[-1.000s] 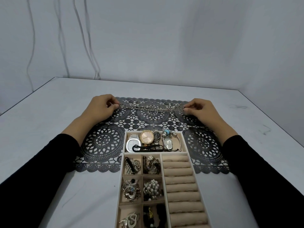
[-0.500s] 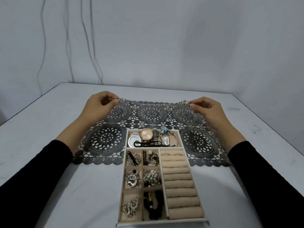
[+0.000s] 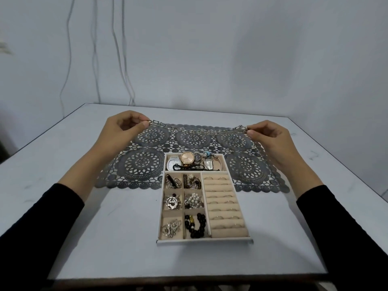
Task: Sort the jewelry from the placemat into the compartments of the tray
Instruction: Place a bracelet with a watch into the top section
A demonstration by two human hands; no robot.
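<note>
A silver chain necklace (image 3: 197,130) hangs stretched in a shallow sag above the far edge of the dark lace placemat (image 3: 142,162). My left hand (image 3: 121,131) pinches its left end and my right hand (image 3: 270,135) pinches its right end. In front of the chain stands the beige jewelry tray (image 3: 161,206), its far end resting on the placemat. Its top compartment holds watches (image 3: 188,158) and bracelets. Small compartments on the left hold brooches, pearls and black beads (image 3: 197,225). Ring rolls (image 3: 225,206) fill the right side.
The white table (image 3: 84,238) ends at a front edge near the bottom of the view. A grey wall stands behind, with thin cables (image 3: 117,49) hanging at the back left.
Both hands have lifted the chain higher above the placemat and drawn its ends wider apart. The camera has tilted, so the whole tray shows.
</note>
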